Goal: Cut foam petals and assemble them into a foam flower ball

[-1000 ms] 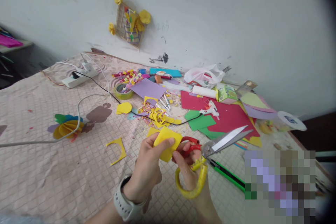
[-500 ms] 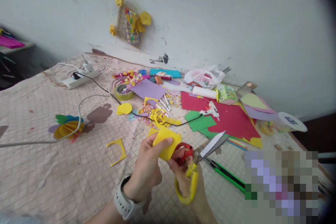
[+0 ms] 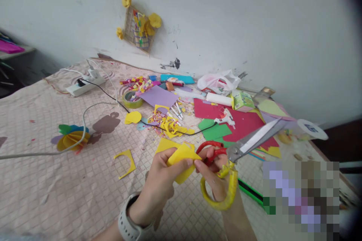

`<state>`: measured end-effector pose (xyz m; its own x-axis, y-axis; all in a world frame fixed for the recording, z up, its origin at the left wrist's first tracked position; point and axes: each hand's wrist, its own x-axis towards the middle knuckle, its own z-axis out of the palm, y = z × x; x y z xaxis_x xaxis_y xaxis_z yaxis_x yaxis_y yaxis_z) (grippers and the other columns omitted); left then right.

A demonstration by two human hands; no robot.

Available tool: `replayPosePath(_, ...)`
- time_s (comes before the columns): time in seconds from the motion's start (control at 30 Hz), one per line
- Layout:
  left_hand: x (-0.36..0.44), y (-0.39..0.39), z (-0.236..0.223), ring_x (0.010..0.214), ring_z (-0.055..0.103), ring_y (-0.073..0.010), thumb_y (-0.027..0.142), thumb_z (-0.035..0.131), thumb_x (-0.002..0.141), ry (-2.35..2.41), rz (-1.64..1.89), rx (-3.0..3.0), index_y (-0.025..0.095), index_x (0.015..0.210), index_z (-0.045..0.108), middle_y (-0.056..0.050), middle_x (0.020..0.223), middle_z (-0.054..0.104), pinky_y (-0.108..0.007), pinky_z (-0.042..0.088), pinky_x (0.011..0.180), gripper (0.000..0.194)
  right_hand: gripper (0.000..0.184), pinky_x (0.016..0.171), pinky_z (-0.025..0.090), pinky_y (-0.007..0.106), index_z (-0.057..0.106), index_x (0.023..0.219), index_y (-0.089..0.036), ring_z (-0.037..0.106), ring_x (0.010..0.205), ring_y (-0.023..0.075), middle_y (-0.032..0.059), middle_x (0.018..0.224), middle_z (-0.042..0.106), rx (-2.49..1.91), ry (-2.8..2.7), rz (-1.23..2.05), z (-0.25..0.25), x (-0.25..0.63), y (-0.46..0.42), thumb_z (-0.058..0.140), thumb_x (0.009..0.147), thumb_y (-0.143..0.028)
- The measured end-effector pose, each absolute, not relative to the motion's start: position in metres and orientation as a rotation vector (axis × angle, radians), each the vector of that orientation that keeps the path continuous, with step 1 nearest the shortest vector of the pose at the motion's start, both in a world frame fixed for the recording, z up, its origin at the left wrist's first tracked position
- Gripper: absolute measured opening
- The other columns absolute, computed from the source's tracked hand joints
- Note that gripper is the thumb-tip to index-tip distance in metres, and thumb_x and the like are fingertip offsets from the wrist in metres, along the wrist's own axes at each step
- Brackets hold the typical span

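The left hand pinched a bent yellow paper between thumb and fingers, above the pink quilted cover; the right hand closed around red-and-yellow scissors, their blades spread, just beside the paper.

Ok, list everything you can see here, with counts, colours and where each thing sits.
plastic bag: one, white, by the wall
wall craft: one, yellow flowers, on the wall
power strip: one, white, far left
tape roll: one, yellow-green, left of the lilac sheet
lilac sheet: one, lilac, centre
red sheet: one, red, right of centre
glue gun: one, white, on the red sheet
paper fan: one, yellow and green, left
paper offcut: one, yellow, left of the hands
yellow paper: one, yellow, in the left hand
scissors: one pair, red and yellow handles, in the right hand
watch: one, white, on the left wrist
left hand: one, holding the paper
right hand: one, gripping the scissors
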<state>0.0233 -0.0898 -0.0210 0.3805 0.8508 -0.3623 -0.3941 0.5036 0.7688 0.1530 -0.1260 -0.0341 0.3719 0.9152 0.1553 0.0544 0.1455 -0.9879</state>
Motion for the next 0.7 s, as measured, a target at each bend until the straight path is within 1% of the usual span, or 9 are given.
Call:
replayPosePath(0.13,0.022,-0.09,-0.021,0.053,0.055,-0.0089,0.029,0.084,0.06,0.868,0.836,0.636,0.013,0.072,0.073,-0.002,0.064,0.067,-0.018,0.04,0.05,0.022,0.017,0.051,0.042,0.023,0.05,0.081,-0.024,0.049,0.055,0.0104,-0.0059,0.069,0.051,-1.282,-1.08,0.793,-0.032,0.155,-0.128,0.068,0.08,-0.024)
replayPosePath(0.3,0.017,-0.087,-0.022,0.053,0.053,-0.0078,0.029,0.084,0.062,0.862,0.787,0.705,0.014,0.072,0.073,-0.001,0.064,0.066,-0.017,0.039,0.05,0.021,0.017,0.049,0.039,0.023,0.051,0.073,-0.023,0.047,0.054,0.0106,-0.0057,0.065,0.049,-1.307,-1.216,0.727,-0.026,0.157,-0.128,0.066,0.08,-0.023)
replayPosePath(0.43,0.013,-0.084,-0.021,0.05,0.048,-0.0062,0.025,0.084,0.062,0.823,0.737,0.761,0.014,0.075,0.074,0.001,0.062,0.062,-0.017,0.036,0.048,0.02,0.016,0.049,0.041,0.023,0.05,0.072,-0.023,0.05,0.054,0.0115,-0.0047,0.065,0.052,-1.323,-1.236,0.694,-0.026,0.158,-0.127,0.065,0.08,-0.022)
replayPosePath(0.6,0.013,-0.082,-0.02,0.045,0.041,-0.0064,0.029,0.081,0.066,0.813,0.701,0.818,0.014,0.068,0.072,0.002,0.053,0.055,-0.018,0.028,0.041,0.018,0.018,0.049,0.044,0.024,0.05,0.07,-0.023,0.051,0.054,0.0124,-0.0045,0.064,0.051,-1.342,-1.224,0.698,-0.018,0.154,-0.124,0.066,0.078,-0.025)
replayPosePath(0.7,0.013,-0.08,-0.019,0.045,0.045,-0.007,0.028,0.082,0.065,0.789,0.72,0.797,0.015,0.069,0.074,0.001,0.056,0.061,-0.018,0.031,0.042,0.016,0.021,0.052,0.047,0.027,0.052,0.072,-0.024,0.052,0.055,0.0147,-0.0044,0.062,0.05,-1.35,-1.172,0.74,-0.018,0.153,-0.123,0.07,0.078,-0.033)
